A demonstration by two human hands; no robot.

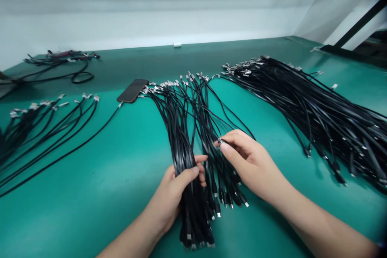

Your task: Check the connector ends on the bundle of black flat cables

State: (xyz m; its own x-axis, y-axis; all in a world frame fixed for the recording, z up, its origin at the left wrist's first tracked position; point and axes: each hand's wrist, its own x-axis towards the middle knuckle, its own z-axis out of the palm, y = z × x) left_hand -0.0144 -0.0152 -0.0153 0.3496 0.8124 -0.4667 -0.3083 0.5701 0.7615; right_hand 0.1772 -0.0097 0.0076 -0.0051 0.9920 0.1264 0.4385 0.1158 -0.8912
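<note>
My left hand (pixel 181 185) is wrapped round a bundle of black cables (pixel 178 133) in the middle of the green table, their plug ends hanging towards the front edge. Just right of it, my right hand (pixel 248 157) pinches a small dark and silvery piece (pixel 220 142) between thumb and forefinger; what it is exactly is too small to tell. Beneath and beside that hand lies a looser group of black cables (pixel 207 117), with small metal plugs at both ends. A dark phone (pixel 133 90) lies flat beyond the bundle, to the left, close to the cable tips.
A large pile of black cables (pixel 317 105) covers the right side of the green table (pixel 105 173). More cables (pixel 45 129) lie at the left, and a tangled heap (pixel 63 59) sits at the back left. A small white object (pixel 177 44) rests by the back wall.
</note>
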